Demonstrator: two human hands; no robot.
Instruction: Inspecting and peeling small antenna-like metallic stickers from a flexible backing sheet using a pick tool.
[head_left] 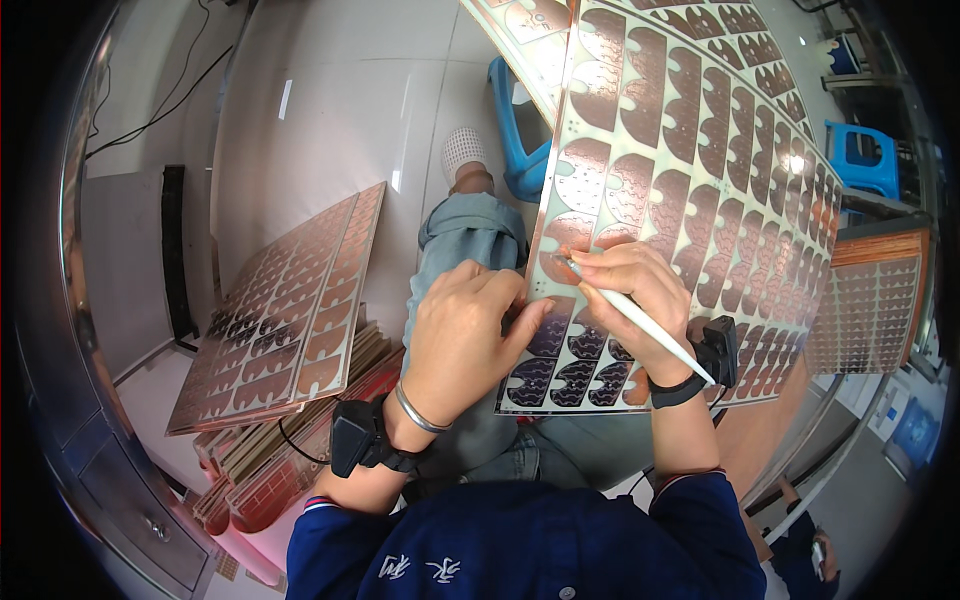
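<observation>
From the head view, down at the lower left, there's a pink holder [262,550], and it's packed with thin boards [300,455] standing on edge, side by side. Against them leans a coppery sheet [285,315], tilted, its face covered in rows of dark shapes. Over at the far right sits a blue water bottle [912,437]; how full it is, I can't tell.

Now to the hands! The big copper-patterned panel [690,215] slants across the right of the person's lap, its near edge by the thighs. The right hand [640,290] is over it, fingers pinched together around a white pen-like tool [640,318], its butt slanting back toward the wrist, its tip at a copper patch near the panel's left edge. Whether the tip touches, I can't tell. The left hand [470,325] is back-up and half curled, no object visible in it, thumb reaching over that same left edge; contact there is unclear. Beyond the knee, a blue stool [520,150] stands beside the panel.
</observation>
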